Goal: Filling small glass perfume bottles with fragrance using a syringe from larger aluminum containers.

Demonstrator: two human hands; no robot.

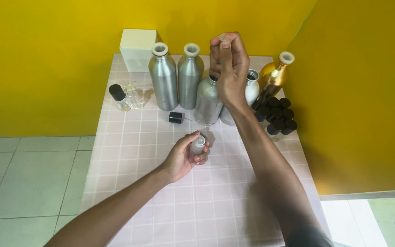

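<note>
Glass vial in left hand; smooth cylindrical steel bottles behind.

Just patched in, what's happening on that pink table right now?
A person's left hand holds a small clear glass vial low over the pink tiled table. The right hand is raised above the tall silver metal bottles at the back, its grip closed on something small that I cannot make out. A small black cap lies loose on the table, and a cluster of black-capped vials stands at the right, near a gold bottle.
</note>
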